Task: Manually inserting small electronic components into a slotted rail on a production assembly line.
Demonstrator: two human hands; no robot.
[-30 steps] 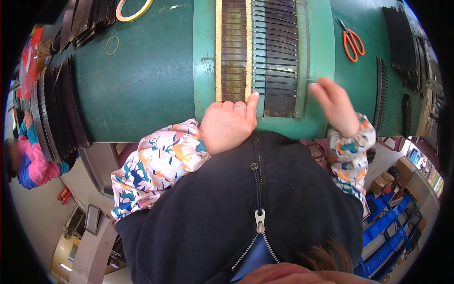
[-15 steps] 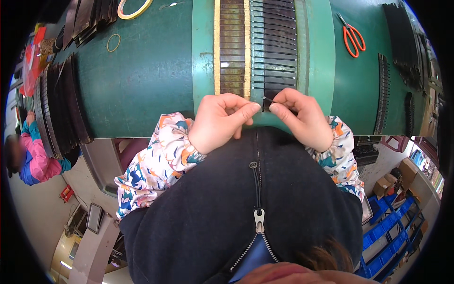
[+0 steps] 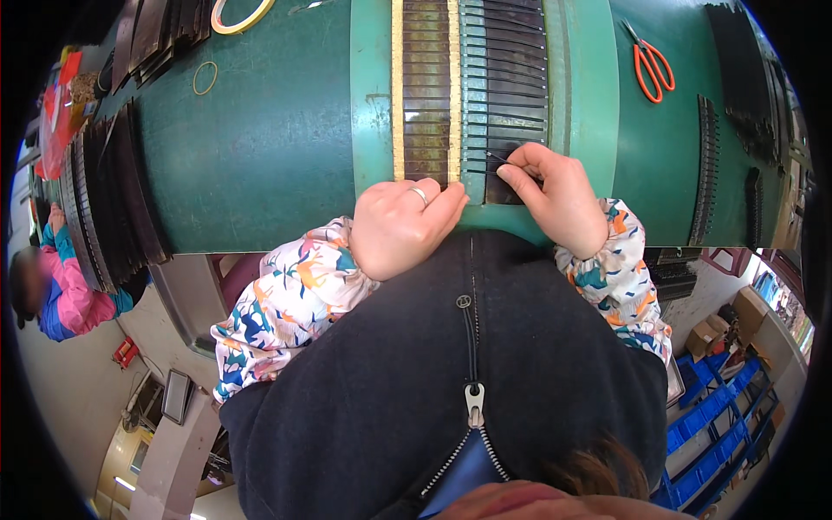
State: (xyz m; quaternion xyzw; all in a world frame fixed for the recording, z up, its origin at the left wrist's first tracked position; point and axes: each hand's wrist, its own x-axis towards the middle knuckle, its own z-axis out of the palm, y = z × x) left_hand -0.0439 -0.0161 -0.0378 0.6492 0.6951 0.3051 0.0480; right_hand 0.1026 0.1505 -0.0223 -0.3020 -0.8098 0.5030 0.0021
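Note:
My right hand [image 3: 555, 186] pinches a thin black wire-like strip [image 3: 497, 157] with a small pale tip, over the dark panel [image 3: 505, 192] near the table's front. My left hand [image 3: 407, 221], a ring on one finger, lies at the near end of the yellow-edged strip [image 3: 453, 104]. Its fingers are bent and pressed together; whatever is under them is hidden. Ahead of my hands, several similar thin black strips [image 3: 516, 93] lie crosswise in a row over the dark panel. All this rests on a light green board [image 3: 591, 113].
Red-handled scissors [image 3: 652, 74] lie to the right, near a dark toothed strip [image 3: 706, 173]. At the left are a tape roll [image 3: 227, 22], a rubber band [image 3: 205, 78] and stacked dark strips [image 3: 139, 186]. Another person [image 3: 74, 282] sits far left.
My right hand has moved slightly up and away with the thin black strip. My left hand has left its pinch beside it, turned over and come down on the board's near end.

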